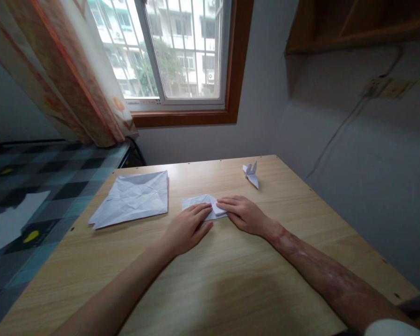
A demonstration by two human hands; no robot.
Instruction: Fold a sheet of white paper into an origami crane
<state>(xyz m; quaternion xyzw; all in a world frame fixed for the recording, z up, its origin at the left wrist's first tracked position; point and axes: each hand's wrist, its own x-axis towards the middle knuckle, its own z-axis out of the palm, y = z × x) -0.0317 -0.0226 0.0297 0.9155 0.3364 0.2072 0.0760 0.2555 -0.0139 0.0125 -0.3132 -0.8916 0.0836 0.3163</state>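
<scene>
Pressing folded white paper (218,212) flat on a wooden table (238,280), with the left hand (188,226) laid over the left part, thumb spread from fingers, and the right hand (244,214) on the right end; cannot tell whether pinching there. Lying with long axis left to right, near a folded paper figure (252,178), right of creased sheets (136,198). Pictured with a wall shelf (336,39), dark inside.
</scene>
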